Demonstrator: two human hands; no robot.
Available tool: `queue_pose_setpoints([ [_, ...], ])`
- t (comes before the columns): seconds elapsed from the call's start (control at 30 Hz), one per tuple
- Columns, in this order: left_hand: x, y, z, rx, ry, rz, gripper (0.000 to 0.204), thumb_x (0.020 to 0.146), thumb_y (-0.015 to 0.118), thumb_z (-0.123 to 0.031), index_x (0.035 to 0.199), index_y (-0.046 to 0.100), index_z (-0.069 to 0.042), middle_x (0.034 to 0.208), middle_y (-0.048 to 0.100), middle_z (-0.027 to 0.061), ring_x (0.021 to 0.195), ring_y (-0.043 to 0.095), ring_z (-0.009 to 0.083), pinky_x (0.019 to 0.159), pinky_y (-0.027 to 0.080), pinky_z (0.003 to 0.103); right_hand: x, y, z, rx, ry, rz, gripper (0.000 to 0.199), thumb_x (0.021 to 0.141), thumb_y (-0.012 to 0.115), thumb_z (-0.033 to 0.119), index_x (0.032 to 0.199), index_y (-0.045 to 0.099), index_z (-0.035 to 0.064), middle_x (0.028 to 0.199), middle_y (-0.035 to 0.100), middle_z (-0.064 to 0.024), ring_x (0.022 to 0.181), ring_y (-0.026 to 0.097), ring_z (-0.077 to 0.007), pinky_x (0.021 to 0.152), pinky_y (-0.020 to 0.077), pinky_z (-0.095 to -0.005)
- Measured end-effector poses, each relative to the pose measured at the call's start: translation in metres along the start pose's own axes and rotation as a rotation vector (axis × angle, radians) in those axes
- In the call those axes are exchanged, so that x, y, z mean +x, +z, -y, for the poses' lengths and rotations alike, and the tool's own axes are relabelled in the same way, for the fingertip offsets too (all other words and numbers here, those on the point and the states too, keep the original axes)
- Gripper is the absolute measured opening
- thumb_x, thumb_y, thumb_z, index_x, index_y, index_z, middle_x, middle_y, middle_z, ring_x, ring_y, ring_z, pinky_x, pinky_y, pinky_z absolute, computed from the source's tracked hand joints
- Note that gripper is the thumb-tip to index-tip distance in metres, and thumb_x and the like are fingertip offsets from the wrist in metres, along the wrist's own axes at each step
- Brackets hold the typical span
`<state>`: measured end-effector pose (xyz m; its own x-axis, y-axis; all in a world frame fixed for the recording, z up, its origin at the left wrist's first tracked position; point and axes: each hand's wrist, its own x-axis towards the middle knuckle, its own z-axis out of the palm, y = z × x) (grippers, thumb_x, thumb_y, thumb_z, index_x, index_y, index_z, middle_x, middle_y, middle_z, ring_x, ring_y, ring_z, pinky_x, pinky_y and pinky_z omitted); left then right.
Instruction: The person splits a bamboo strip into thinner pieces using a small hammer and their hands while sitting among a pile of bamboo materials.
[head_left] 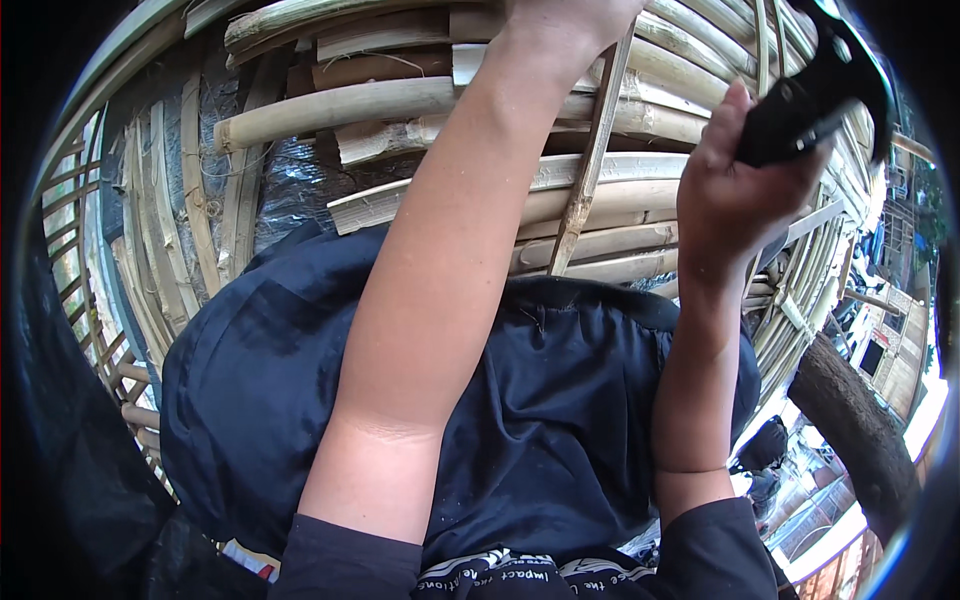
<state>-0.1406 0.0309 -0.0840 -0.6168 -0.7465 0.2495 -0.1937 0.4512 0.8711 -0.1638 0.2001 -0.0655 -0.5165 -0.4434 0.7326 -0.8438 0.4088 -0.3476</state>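
Observation:
My left arm reaches up across the middle of the view, and my left hand is cut off by the top edge, over split bamboo slats. Its fingers are out of sight, so I cannot make out what they hold or touch. At the upper right, my right hand is wrapped round a black hand tool with a thick grip and a curved upper end. Its exact kind is unclear. A narrow bamboo strip crosses the slats between my two forearms.
Dark blue cloth covers my lap. Cut slat ends and upright strips are at the left over silvery sheeting. To the right, a thick log slants beyond the bamboo, with a dark-clad person below.

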Motion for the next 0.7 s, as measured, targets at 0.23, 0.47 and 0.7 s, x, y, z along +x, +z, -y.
queue_pose_setpoints([
  [0.23, 0.004, 0.006, 0.002, -0.072, -0.190, 0.115, 0.014, 0.082, 0.085, -0.023, 0.083, 0.081, -0.009, 0.092, 0.078, 0.0118, 0.089, 0.075, 0.0273, 0.086, 0.060, 0.042, 0.004, 0.000, 0.000, -0.093, -0.036, 0.164, 0.023, 0.095, 0.068, 0.014, 0.105, 0.055, -0.0018, 0.079, 0.065, -0.0236, 0.077, 0.068, -0.0473, 0.065, 0.0511, -0.0512],
  [0.47, 0.005, 0.006, 0.004, 0.028, -0.027, -0.001, 0.011, 0.081, 0.084, -0.022, 0.083, 0.081, -0.012, 0.086, 0.078, 0.0116, 0.085, 0.075, 0.0276, 0.084, 0.060, 0.041, 0.006, 0.004, -0.006, -0.151, -0.038, 0.221, 0.021, 0.094, 0.070, 0.012, 0.104, 0.057, -0.0013, 0.078, 0.069, -0.0234, 0.075, 0.072, -0.0418, 0.067, 0.0536, -0.0479],
  [0.7, -0.002, -0.001, 0.001, 0.000, -0.010, -0.015, 0.007, 0.080, 0.083, -0.018, 0.084, 0.081, -0.012, 0.090, 0.078, 0.0122, 0.086, 0.075, 0.0298, 0.085, 0.061, 0.042, 0.007, 0.002, -0.010, -0.298, -0.019, 0.431, 0.025, 0.096, 0.074, 0.019, 0.105, 0.058, 0.0017, 0.079, 0.066, -0.0189, 0.069, 0.072, -0.0264, 0.062, 0.0532, -0.0375],
])
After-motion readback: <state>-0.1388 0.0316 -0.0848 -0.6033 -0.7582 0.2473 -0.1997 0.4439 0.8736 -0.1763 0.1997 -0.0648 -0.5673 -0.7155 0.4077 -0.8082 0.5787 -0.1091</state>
